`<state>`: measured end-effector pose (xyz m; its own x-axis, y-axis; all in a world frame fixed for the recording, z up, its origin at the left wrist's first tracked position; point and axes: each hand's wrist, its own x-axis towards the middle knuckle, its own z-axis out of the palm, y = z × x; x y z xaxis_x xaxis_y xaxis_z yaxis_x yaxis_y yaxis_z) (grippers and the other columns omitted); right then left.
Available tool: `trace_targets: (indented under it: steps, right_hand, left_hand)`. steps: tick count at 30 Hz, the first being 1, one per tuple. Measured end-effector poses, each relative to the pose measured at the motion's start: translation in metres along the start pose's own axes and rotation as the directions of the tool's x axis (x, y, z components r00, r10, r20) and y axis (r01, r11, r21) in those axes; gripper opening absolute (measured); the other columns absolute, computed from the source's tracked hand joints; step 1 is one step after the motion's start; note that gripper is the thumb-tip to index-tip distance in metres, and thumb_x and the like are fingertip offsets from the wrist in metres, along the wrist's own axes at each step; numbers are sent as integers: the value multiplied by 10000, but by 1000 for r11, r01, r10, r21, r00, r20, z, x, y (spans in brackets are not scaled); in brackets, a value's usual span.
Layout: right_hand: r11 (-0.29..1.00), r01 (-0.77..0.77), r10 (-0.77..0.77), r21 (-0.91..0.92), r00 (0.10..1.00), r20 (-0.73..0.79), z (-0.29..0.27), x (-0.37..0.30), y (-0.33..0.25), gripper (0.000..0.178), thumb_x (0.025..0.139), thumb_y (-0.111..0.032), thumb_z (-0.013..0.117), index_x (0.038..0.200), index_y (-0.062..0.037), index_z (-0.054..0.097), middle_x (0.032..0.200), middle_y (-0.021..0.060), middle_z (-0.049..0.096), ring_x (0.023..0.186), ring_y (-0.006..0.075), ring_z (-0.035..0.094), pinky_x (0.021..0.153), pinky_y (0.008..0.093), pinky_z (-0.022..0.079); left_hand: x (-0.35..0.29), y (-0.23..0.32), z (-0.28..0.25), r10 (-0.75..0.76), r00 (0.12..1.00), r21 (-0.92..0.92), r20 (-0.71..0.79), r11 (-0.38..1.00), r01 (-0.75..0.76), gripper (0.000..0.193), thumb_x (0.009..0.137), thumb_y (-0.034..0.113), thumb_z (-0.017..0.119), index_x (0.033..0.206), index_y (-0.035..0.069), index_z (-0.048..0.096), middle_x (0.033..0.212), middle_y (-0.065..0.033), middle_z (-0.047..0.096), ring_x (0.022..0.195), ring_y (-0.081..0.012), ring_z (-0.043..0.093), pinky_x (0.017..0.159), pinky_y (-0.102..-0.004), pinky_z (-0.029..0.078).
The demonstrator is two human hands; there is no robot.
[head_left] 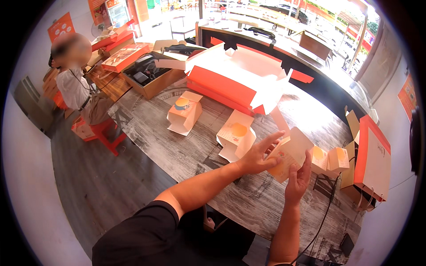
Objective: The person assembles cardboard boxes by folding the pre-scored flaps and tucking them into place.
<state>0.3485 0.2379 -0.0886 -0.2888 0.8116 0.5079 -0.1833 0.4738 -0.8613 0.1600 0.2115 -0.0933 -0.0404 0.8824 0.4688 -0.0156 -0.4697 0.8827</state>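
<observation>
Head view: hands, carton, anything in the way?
Left hand, right hand: both gripping small printed carton. Large orange box beyond, open. Black cable near right forearm.

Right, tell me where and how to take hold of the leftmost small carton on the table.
Pinch the leftmost small carton across opposite sides of its body, probably best from above, where nothing covers it. The body is folded into a box shape and should hold firmer; the open flap jutting from its near end would likely bend.
</observation>
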Motion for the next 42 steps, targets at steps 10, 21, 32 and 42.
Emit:
trace_targets:
  steps: [10, 21, 32, 42]
  right_hand:
    - [993, 35, -33, -113, 999, 20, -4, -1, 4, 343, 1025, -98, 545, 1348, 15, 575, 1394, 116, 490, 1232, 173, 525, 1021, 311, 444]
    - [993, 62, -63, -98, 998, -7, 2, 0, 9, 142, 1007, -93, 589, 1118, -6, 594, 1344, 102, 507, 1109, 142, 530, 943, 289, 450]
    - [990, 34, -37, -140, 999, -19, 4, -1, 8, 124, 987, -104, 649, 1068, -12, 633, 1318, 82, 532, 981, 94, 556, 740, 233, 492]
    - [951, -20, 46, -310, 996, 77, 11, -4, 3, 189, 934, -87, 718, 1088, -26, 627, 1332, 116, 571, 1132, 181, 605, 875, 313, 561]
  left_hand:
    - [-1, -8, -4, -76, 995, -19, 72, 997, 77, 328, 1016, 237, 643, 1274, 78, 517, 1115, -35, 588, 938, -83, 594, 803, -253, 499]
    - [2, -22, 7, 102, 991, -25, -89, 994, -104, 195, 1019, 258, 635, 1028, 79, 560, 902, 32, 510, 764, -39, 453, 672, -229, 441]
    - [-2, -27, 17, -75, 976, -277, -205, 961, 16, 262, 1030, 199, 609, 1216, 55, 494, 1019, -2, 556, 856, -49, 527, 738, -244, 488]
    - [-3, -28, 5, -320, 939, -324, -130, 908, 265, 433, 1074, 487, 475, 1231, 96, 571, 1022, -9, 597, 892, -68, 570, 771, -246, 494]
